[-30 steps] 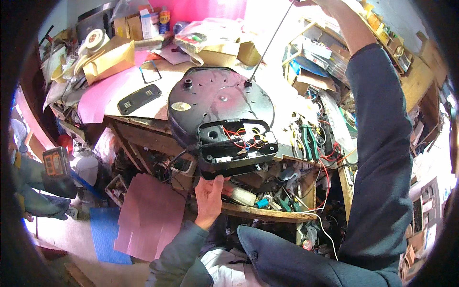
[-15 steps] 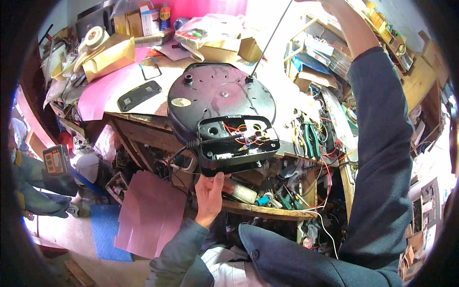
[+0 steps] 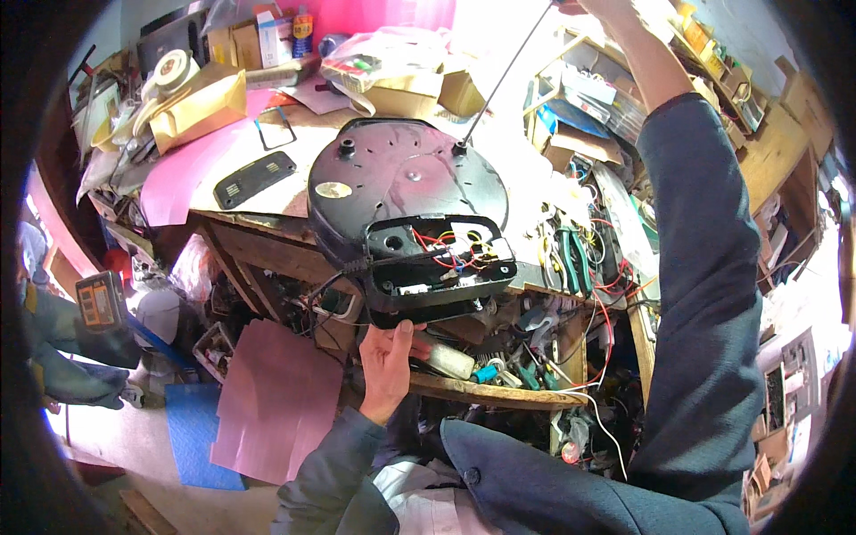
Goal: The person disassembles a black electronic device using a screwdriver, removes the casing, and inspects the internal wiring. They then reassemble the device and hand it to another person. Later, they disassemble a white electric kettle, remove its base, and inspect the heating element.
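Observation:
A round black appliance (image 3: 401, 192) lies bottom up at the worktable's front edge. Its near compartment is uncovered, showing red and yellow wires (image 3: 455, 250). My left hand (image 3: 387, 361) grips the near rim from below, thumb pressed against its edge. High at the top right, my right hand (image 3: 615, 11) is closed around the upper end of a long thin screwdriver (image 3: 510, 78); the handle is mostly out of the picture. The screwdriver slants down, its tip inside the right-hand post on the appliance's base. To the left lies a black slotted cover (image 3: 255, 180).
Green-handled pliers (image 3: 576, 260) and loose wires crowd the right side. Below, an open drawer (image 3: 499, 392) holds tools and parts. Boxes and a bagged item (image 3: 388, 58) stand behind. A person's legs (image 3: 71, 330) show at far left.
The whole view has shifted slightly. Both hands keep their places on the appliance and the screwdriver, whose tip stays in the same post.

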{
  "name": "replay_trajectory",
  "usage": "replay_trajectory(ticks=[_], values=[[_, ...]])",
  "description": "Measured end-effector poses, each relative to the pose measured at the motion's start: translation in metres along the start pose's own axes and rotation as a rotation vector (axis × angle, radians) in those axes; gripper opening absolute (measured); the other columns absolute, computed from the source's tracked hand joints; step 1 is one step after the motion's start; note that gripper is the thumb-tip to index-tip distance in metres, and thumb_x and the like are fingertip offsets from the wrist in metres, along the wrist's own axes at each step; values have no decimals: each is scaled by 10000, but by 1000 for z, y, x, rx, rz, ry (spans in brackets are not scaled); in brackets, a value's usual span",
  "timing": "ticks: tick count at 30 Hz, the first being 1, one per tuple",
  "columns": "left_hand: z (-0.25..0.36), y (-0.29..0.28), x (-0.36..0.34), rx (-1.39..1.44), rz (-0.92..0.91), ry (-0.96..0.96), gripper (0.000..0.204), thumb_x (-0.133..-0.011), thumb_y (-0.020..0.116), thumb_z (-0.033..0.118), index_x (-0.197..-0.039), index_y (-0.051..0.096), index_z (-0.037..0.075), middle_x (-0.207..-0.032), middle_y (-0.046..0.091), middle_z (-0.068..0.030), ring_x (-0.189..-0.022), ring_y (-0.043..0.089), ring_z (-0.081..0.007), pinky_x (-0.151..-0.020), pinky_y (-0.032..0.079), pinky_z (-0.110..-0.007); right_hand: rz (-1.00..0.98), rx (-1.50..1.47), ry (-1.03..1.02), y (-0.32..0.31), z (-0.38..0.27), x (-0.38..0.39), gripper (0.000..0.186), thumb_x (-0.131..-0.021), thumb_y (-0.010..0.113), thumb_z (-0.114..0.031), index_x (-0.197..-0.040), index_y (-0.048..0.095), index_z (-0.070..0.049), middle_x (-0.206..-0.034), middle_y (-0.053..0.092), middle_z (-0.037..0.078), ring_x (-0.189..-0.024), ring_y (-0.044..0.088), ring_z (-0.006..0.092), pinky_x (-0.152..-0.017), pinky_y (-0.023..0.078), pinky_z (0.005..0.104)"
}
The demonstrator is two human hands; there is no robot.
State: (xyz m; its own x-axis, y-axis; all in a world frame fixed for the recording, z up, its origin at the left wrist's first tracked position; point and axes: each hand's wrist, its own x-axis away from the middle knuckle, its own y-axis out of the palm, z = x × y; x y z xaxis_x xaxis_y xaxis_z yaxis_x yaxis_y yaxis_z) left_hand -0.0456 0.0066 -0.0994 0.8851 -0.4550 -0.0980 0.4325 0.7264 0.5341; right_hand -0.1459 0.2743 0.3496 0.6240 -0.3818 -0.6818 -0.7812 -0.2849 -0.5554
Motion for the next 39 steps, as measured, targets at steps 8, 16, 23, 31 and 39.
replay_trajectory(ticks=[8, 16, 23, 31, 39], values=[[-6, -15, 3, -56, 42, -24, 313, -1048, 603, 259, -1193, 580, -19, -1025, 738, -172, -720, 696, -158, -625, 581, -290, -292, -366, -180, 17, 1, -11, 619, -847, 771, -57, -1405, 506, -78, -949, 714, 144, -795, 724, 196, -631, 612, 325], [-6, -3, -2, -114, 2, 4, 335, -1078, 525, 288, -1061, 597, -38, -1067, 729, -232, -709, 719, -243, -603, 608, -354, -61, -123, -169, 15, 0, -18, 720, -803, 787, -5, -1435, 458, -102, -881, 682, 110, -711, 704, 196, -598, 607, 322], [-10, -6, -3, -57, 12, -16, 304, -1052, 599, 246, -1100, 571, -52, -931, 738, -179, -731, 706, -178, -614, 575, -293, 6, -72, -114, 24, -2, -17, 774, -808, 767, 13, -1487, 429, -140, -915, 683, 121, -689, 698, 200, -581, 600, 333], [-5, -7, -2, -67, -4, -14, 328, -1072, 542, 259, -1209, 564, -38, -1005, 731, -170, -717, 702, -191, -615, 585, -317, -37, -166, -64, 24, 3, -20, 774, -845, 715, -1, -1516, 380, -193, -931, 659, 135, -733, 700, 226, -588, 597, 370], [-12, -6, -3, -115, -13, -24, 366, -1092, 484, 310, -1097, 585, -41, -1033, 725, -184, -739, 716, -237, -620, 608, -360, -31, -431, -254, 9, -14, -20, 741, -859, 689, 33, -1484, 366, -197, -965, 617, 132, -748, 696, 237, -585, 601, 392]])
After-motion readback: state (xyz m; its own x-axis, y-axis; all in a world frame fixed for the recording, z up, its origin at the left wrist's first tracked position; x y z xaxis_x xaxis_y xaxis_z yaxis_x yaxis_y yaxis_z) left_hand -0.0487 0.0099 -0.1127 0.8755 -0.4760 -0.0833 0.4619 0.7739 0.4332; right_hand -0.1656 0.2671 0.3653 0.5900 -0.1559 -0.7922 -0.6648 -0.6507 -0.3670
